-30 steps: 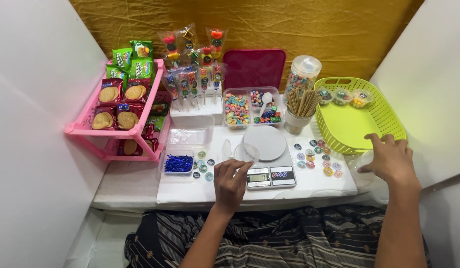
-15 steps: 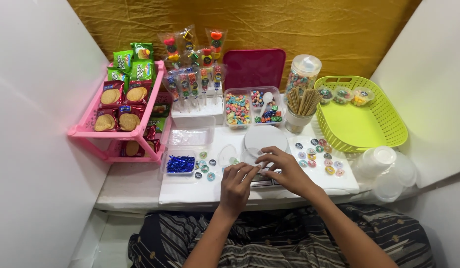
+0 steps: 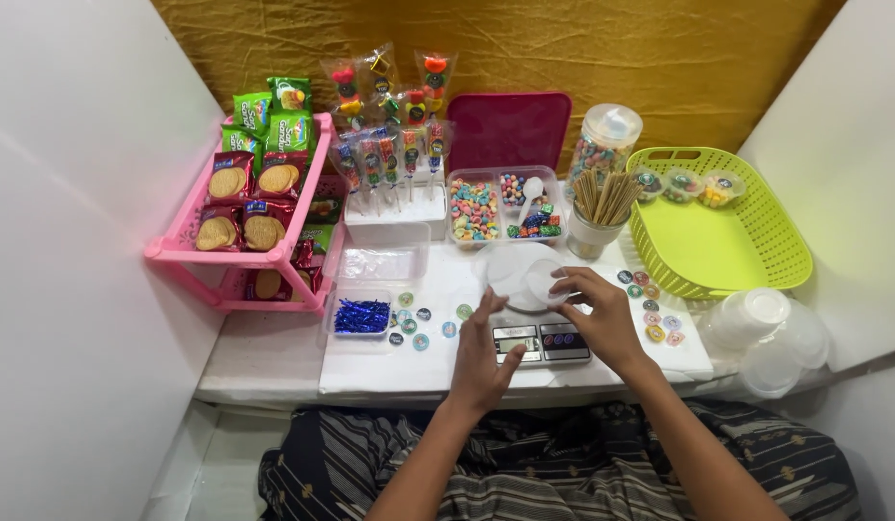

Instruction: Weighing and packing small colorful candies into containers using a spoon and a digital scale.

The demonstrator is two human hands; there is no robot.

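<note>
Centrally, right hand (image 3: 602, 318) is pinching a small clear cup (image 3: 547, 282) onto the scale (image 3: 539, 338); left hand (image 3: 483, 359) is hovering open; cup looking unfilled.

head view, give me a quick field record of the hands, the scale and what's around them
left hand: left hand open, over the front left corner of the kitchen scale
right hand: right hand fingertips on a small clear cup on the scale's round platform
left of scale: clear box of blue foil bits, round stickers
right: green basket, stacked clear cups
behind: divided tray of coloured sweets, cup of wooden sticks
far left: pink rack of biscuit packs
</note>
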